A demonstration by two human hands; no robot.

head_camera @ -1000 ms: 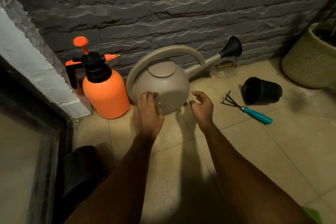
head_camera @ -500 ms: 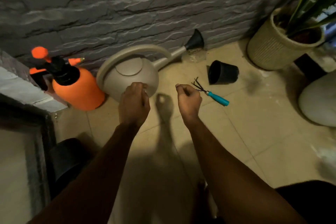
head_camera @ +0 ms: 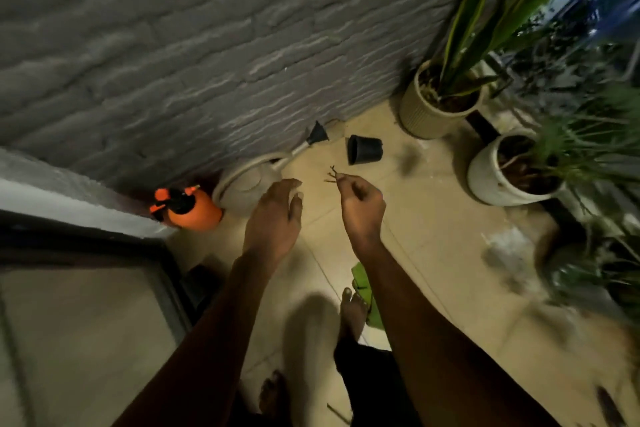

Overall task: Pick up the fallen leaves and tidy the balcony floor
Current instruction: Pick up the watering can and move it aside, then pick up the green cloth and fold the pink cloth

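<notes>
I am looking down from standing height at the tiled balcony floor [head_camera: 433, 225]. My left hand [head_camera: 277, 215] hangs with fingers relaxed and spread, above the beige watering can [head_camera: 242, 180]. My right hand [head_camera: 362, 204] has its fingers curled with thumb against forefinger; I see nothing in it. Thin dark tines of the small hand rake [head_camera: 331, 173] poke out just past its fingertips, and the handle is hidden behind the hand. Blurred pale and dark debris [head_camera: 502, 246] lies on the tiles at right. A bright green flat piece [head_camera: 362, 282] lies by my foot.
An orange pressure sprayer [head_camera: 192, 210] stands by the grey stone wall. A black pot [head_camera: 363, 149] lies on its side. Potted plants in a beige pot [head_camera: 426, 114] and a white pot [head_camera: 491, 180] line the right edge. A door frame [head_camera: 166, 263] is at left.
The view has risen and swung right, showing more plants and my feet. My left hand has come off the watering can and opened. My right hand stays curled.
</notes>
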